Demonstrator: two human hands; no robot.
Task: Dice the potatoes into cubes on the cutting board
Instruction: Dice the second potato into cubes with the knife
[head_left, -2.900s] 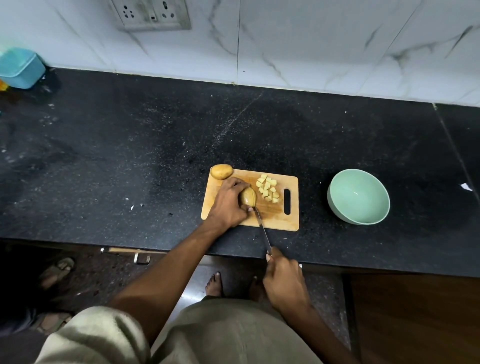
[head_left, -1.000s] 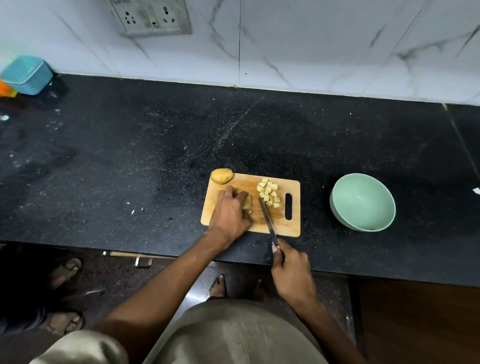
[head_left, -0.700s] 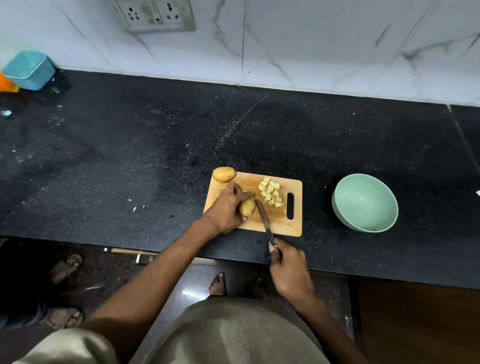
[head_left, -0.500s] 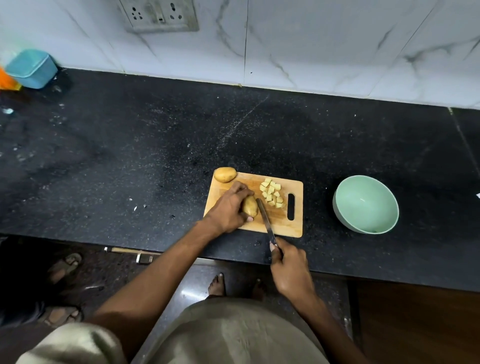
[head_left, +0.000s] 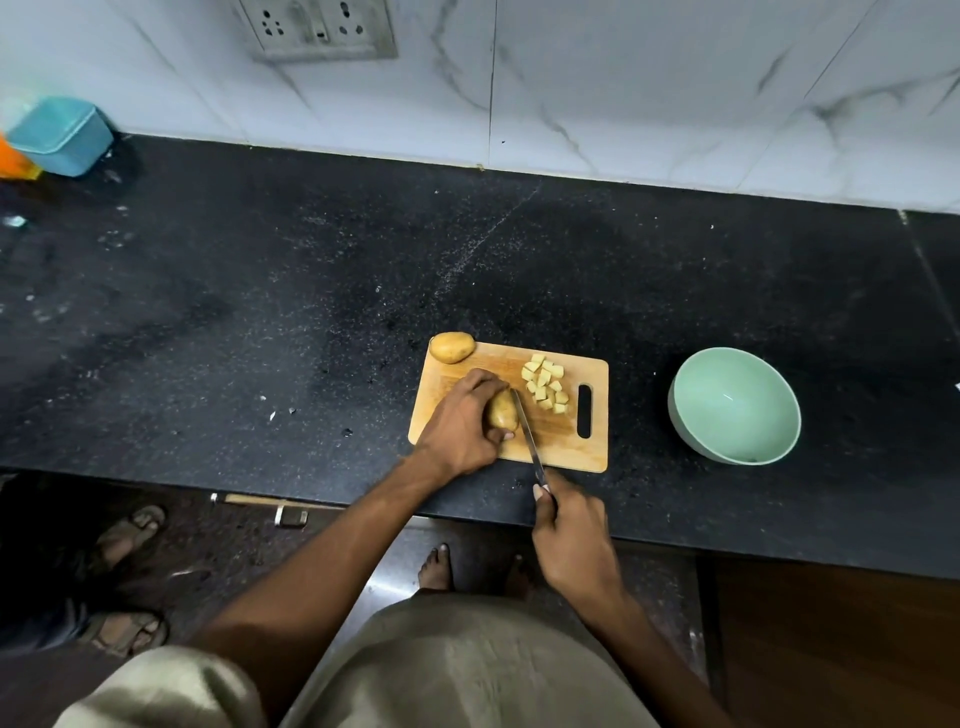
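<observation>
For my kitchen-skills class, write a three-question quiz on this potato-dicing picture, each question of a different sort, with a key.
1. True or false: the green bowl already holds diced potato.
2. Multiple choice: the whole potato not being held lies at which part of the cutting board? A. far left corner B. near right corner C. over the handle slot
3. Fill in: the left hand steadies a potato while the right hand grips the ____.

Key
1. False: the bowl looks empty; the potato cubes sit on the board.
2. A
3. knife, its blade against the held potato's right side.
</observation>
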